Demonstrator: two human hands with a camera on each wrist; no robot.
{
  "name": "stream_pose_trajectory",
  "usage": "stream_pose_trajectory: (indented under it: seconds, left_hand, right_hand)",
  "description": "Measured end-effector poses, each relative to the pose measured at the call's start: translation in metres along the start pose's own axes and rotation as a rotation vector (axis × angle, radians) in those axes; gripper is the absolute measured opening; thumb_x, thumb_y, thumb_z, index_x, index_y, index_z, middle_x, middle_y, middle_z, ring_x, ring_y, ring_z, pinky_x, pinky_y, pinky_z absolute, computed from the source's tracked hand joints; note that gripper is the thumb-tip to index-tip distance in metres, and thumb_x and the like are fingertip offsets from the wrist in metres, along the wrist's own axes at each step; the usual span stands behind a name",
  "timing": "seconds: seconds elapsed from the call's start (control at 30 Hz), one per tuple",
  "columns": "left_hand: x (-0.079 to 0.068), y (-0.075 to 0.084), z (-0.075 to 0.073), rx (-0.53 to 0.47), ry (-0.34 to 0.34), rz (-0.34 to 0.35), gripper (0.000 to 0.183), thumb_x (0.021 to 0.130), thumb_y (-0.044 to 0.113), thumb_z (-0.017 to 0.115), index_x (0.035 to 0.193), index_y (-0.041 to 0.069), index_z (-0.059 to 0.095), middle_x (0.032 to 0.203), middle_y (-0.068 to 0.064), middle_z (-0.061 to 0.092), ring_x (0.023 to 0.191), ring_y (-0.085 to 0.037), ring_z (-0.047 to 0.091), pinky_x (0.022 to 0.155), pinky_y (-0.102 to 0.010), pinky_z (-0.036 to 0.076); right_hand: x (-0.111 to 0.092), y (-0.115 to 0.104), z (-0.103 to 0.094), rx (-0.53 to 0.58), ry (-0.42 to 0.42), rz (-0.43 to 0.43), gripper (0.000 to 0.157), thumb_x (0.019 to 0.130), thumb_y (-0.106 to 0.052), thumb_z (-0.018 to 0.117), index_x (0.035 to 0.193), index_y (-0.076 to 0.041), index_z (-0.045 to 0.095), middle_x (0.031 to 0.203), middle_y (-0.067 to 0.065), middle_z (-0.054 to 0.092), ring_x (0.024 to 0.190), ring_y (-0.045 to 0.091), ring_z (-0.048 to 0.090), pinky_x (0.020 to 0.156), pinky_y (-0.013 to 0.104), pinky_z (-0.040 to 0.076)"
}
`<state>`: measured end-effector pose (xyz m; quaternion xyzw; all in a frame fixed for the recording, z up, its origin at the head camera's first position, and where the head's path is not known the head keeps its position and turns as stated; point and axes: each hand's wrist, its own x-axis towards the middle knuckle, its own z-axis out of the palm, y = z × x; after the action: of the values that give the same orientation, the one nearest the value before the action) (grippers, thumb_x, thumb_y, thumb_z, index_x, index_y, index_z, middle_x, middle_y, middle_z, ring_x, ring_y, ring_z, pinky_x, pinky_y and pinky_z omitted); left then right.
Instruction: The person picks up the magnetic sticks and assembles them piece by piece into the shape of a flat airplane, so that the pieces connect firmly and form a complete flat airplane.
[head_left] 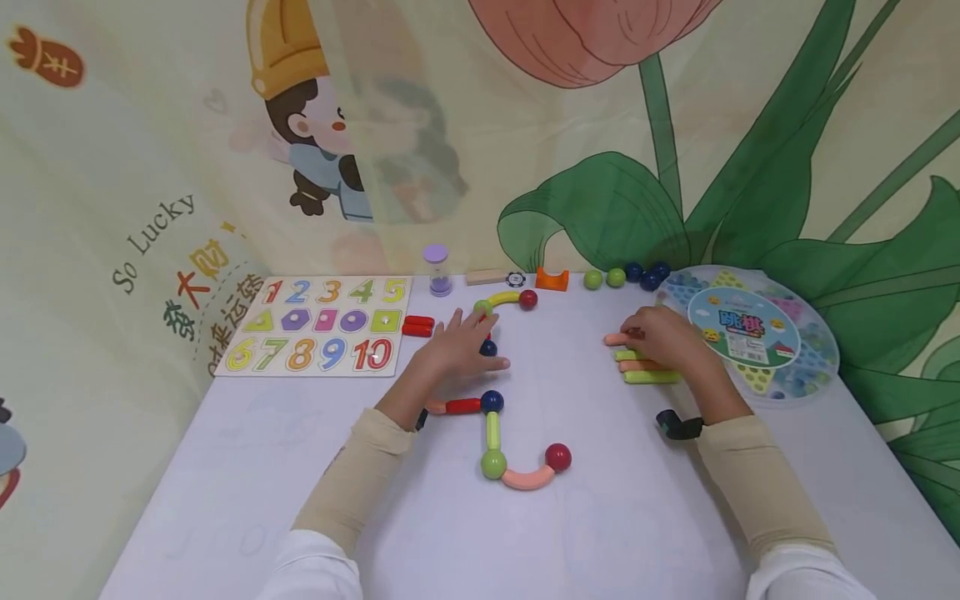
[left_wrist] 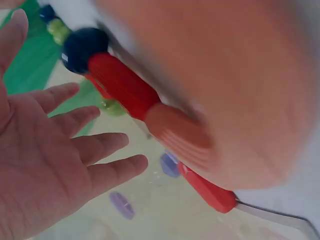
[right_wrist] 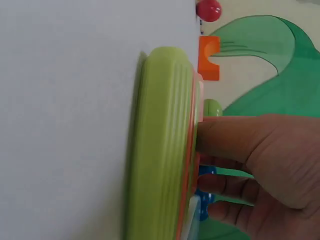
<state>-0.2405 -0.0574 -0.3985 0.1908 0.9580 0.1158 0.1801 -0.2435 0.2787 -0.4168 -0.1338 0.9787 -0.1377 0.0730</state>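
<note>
My left hand (head_left: 459, 346) hovers with spread fingers over part of a chain of magnetic sticks and balls, and holds nothing. Its palm and straight fingers (left_wrist: 117, 142) show in the left wrist view, beside a dark blue ball (left_wrist: 85, 50) joined to a red stick (left_wrist: 122, 85). Nearer lie a second dark blue ball (head_left: 492, 402), a yellow-green stick (head_left: 492, 432), a green ball (head_left: 493, 464), a curved pink stick (head_left: 528, 478) and a red ball (head_left: 558, 457). On the right, my right hand (head_left: 662, 335) pinches a pink stick (head_left: 617, 339) above several yellow-green sticks (head_left: 649, 377) and pink ones.
A number puzzle board (head_left: 315, 327) lies at left, with red sticks (head_left: 417, 326) beside it. Along the back stand a sand timer (head_left: 437, 271), an orange block (head_left: 552, 280), green balls (head_left: 592, 279) and blue balls (head_left: 651, 275). A round plastic case (head_left: 813, 333) sits at right.
</note>
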Motion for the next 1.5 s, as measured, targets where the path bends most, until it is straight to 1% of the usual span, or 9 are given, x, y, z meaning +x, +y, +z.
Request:
stream_pose_trajectory:
  seconds: [0.2,0.37,0.5,0.7,0.83,1.0,1.17,1.33,1.5]
  left_hand:
    - [0.036,-0.006,-0.011,-0.02,-0.017,-0.061,0.087,0.077,0.058,0.059,0.145,0.02,0.02,0.149,-0.006,0.014,0.133,-0.038,0.01,0.099,-0.06,0.016]
    - [0.043,-0.002,-0.012,-0.015,-0.065,-0.089,0.089,0.076,0.056,0.061,0.145,0.019,0.018,0.15,-0.005,0.009,0.133,-0.037,0.009,0.099,-0.059,0.017]
    - [0.044,0.001,-0.011,-0.023,-0.065,-0.095,0.09,0.075,0.056,0.062,0.145,0.019,0.019,0.15,-0.005,0.007,0.133,-0.037,0.009,0.099,-0.058,0.019]
    - [0.046,0.001,-0.007,-0.023,-0.076,-0.097,0.091,0.075,0.057,0.062,0.145,0.019,0.017,0.15,-0.005,0.006,0.133,-0.037,0.008,0.099,-0.058,0.021]
    - [0.043,0.002,-0.007,-0.001,-0.06,-0.084,0.091,0.075,0.058,0.061,0.145,0.019,0.018,0.15,-0.006,0.008,0.133,-0.038,0.008,0.099,-0.058,0.019]
    - [0.023,0.003,-0.006,0.062,-0.009,-0.032,0.089,0.075,0.058,0.062,0.145,0.019,0.021,0.15,-0.007,0.009,0.133,-0.038,0.006,0.101,-0.057,0.015]
    - [-0.019,0.009,0.002,0.137,0.003,0.083,0.083,0.073,0.059,0.062,0.141,0.022,0.033,0.149,-0.005,0.015,0.134,-0.035,0.004,0.102,-0.055,0.014]
    - [-0.06,0.022,0.016,0.156,-0.093,0.235,0.086,0.066,0.061,0.066,0.139,0.026,0.036,0.149,-0.001,0.015,0.135,-0.033,0.001,0.101,-0.057,0.013]
    - [-0.081,0.025,0.03,0.123,-0.131,0.274,0.094,0.06,0.063,0.069,0.14,0.026,0.035,0.149,-0.001,0.018,0.135,-0.031,0.003,0.102,-0.055,0.012]
  right_hand:
    - [0.037,-0.036,0.01,0.1,-0.103,0.068,0.028,0.084,-0.027,0.064,0.104,-0.008,0.065,0.089,0.006,0.061,0.079,0.024,0.05,0.073,0.038,0.046]
    - [0.062,-0.076,0.022,0.406,-0.176,0.208,0.043,0.083,-0.032,0.063,0.118,-0.01,0.05,0.091,0.011,0.055,0.077,0.025,0.05,0.062,0.029,0.046]
    - [0.078,-0.096,0.03,0.537,-0.144,0.28,0.055,0.081,-0.032,0.065,0.125,-0.012,0.037,0.093,0.013,0.052,0.077,0.025,0.051,0.062,0.028,0.048]
    - [0.084,-0.097,0.034,0.573,-0.051,0.291,0.055,0.083,-0.032,0.064,0.126,-0.012,0.037,0.091,0.013,0.053,0.075,0.025,0.054,0.062,0.028,0.05]
    - [0.059,-0.078,0.026,0.516,-0.015,0.193,0.038,0.088,-0.028,0.058,0.119,-0.01,0.048,0.093,0.011,0.056,0.076,0.025,0.054,0.062,0.029,0.05]
    - [0.01,-0.032,0.003,0.319,0.028,0.074,0.018,0.089,-0.017,0.057,0.103,-0.007,0.062,0.093,0.007,0.058,0.081,0.024,0.049,0.069,0.035,0.044]
    - [-0.021,0.005,-0.009,0.175,-0.036,0.038,0.017,0.084,-0.009,0.058,0.098,-0.005,0.067,0.092,0.007,0.062,0.084,0.025,0.05,0.072,0.04,0.044]
    - [-0.027,0.015,-0.013,0.106,-0.07,-0.009,0.02,0.082,-0.006,0.059,0.1,-0.003,0.068,0.097,0.01,0.063,0.093,0.028,0.051,0.081,0.048,0.041]
    - [-0.018,0.0,-0.006,0.025,-0.062,-0.042,0.025,0.083,-0.009,0.061,0.106,-0.001,0.064,0.097,0.011,0.063,0.091,0.03,0.055,0.092,0.061,0.025]
